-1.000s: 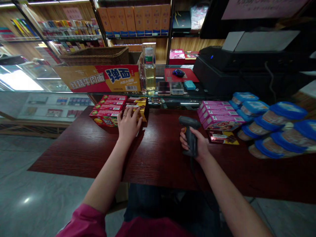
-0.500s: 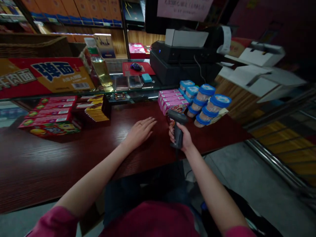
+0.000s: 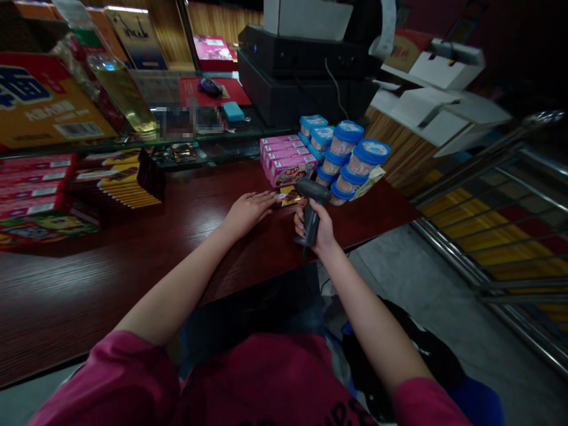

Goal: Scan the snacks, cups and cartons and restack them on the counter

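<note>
A flat yellow-and-brown packet with a glossy wrapper (image 3: 289,195) lies on the dark reddish-brown wooden tabletop (image 3: 186,228), toward its right-hand end. The left hand (image 3: 248,214) is palm down at the packet's left end, its fingers stretched out straight and close together, curled around nothing; whether the tips touch the packet or overlap it, I cannot tell. At the packet's other end, the right hand (image 3: 323,228) has its fingers wrapped around the grip of a dark grey plastic handheld scanner (image 3: 312,216), held upright with its head partly in front of the packet. A dark cable runs down from the grip toward the tabletop's near edge.

Just behind the packet sits a block of pink printed cardboard boxes (image 3: 288,160). Beside it, nearer the tabletop's right corner, stand stacked clear jars with blue lids (image 3: 347,142), and smaller blue tubs (image 3: 313,124) behind them.

Well to the left, near the far edge, is a row of upright yellow-and-brown packets (image 3: 119,183), next to red printed cardboard boxes (image 3: 39,195) that the view cuts off.

Beyond the far edge, a glass-topped counter carries a bottle of yellowish liquid (image 3: 124,94), a red mat (image 3: 190,92) under a dark computer mouse (image 3: 210,88), and a large black boxy machine (image 3: 306,89).
</note>
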A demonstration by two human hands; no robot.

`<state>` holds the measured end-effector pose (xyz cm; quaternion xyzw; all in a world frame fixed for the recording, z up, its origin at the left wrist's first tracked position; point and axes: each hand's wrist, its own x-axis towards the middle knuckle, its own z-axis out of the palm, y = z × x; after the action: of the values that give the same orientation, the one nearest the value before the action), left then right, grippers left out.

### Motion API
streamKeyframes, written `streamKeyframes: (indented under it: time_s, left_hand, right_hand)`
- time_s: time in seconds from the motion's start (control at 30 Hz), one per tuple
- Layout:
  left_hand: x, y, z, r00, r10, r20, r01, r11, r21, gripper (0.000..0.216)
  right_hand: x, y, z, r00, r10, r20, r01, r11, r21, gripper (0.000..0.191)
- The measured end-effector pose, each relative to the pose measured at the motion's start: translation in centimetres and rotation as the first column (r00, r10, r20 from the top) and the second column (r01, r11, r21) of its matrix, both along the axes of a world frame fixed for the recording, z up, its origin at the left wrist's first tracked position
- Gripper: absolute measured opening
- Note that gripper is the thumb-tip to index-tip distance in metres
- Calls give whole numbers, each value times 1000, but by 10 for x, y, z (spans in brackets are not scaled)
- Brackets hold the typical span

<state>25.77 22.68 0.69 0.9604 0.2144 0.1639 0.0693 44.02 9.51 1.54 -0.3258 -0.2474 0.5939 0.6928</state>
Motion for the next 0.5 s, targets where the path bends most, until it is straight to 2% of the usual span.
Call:
streamKeyframes:
  time_s: [0.17, 0.27, 0.33, 0.4, 0.43, 0.5]
  left_hand:
    - [-79, 0, 2, 991, 127, 51, -128, 992, 15, 43]
    - [-116, 7, 3, 925, 321, 203, -310, 947, -83, 40]
    - [-133, 16, 2, 791, 510, 339, -462, 860, -215, 38]
    - [-144, 27, -2, 605, 674, 425, -548, 739, -391, 37]
    - [-147, 32, -3, 522, 732, 438, -539, 681, -495, 37]
    - [-150, 41, -5, 415, 808, 419, -405, 576, -710, 36]
  right_hand:
    - [-17, 9, 9, 952, 293, 83, -287, 955, -75, 26]
    - [-36, 34, 17, 895, 432, 109, -422, 901, -102, 26]
    - [-52, 56, 20, 844, 520, 127, -511, 854, -103, 24]
    - [-70, 78, 21, 796, 592, 129, -583, 806, -104, 24]
    - [-79, 87, 21, 776, 620, 119, -611, 785, -104, 24]
    - [-96, 102, 18, 755, 651, 82, -644, 759, -96, 26]
